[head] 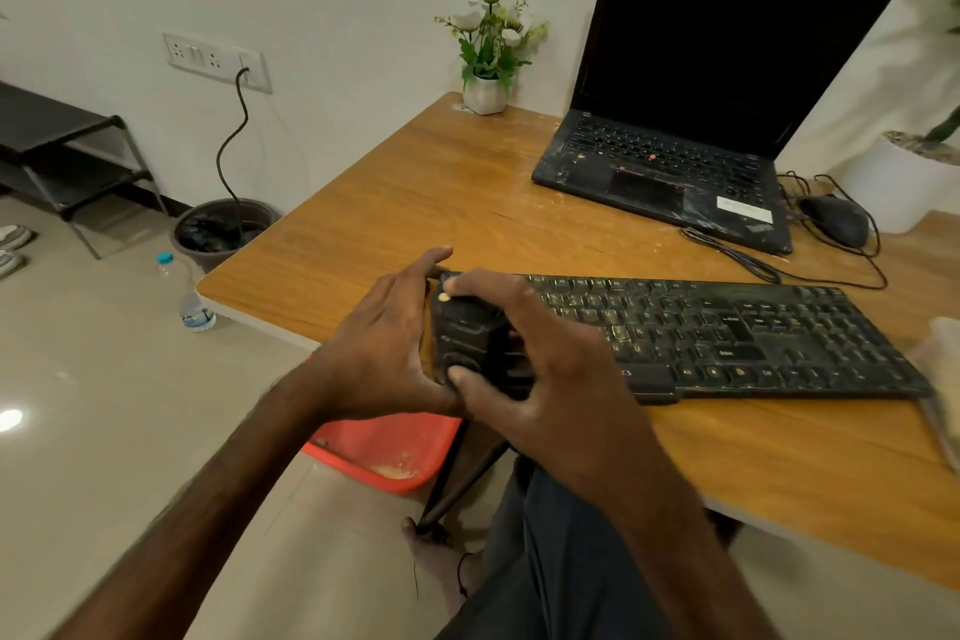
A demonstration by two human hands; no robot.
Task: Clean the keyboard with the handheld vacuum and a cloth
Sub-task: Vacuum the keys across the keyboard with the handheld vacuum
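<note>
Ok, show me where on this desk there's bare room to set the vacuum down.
Widest bare wood for the handheld vacuum: left-back of the desk, bordered by flower pot, laptop and keyboard. Also a strip between keyboard and near edge. Crowded: right, around mouse and cables.

Keyboard keys: on the keyboard [727,333] I read "K", "N", "M" and, in the front row, "Alt".
Keyboard front edge: I read "CS"; what precedes it is hidden.
Laptop logo: slanted mark at the front right corner of the laptop [665,172], too blurred for me.
Sticker: white sticker [743,208] beside that logo, print unreadable.
Bottle: water bottle [189,296] label blurred.
</note>
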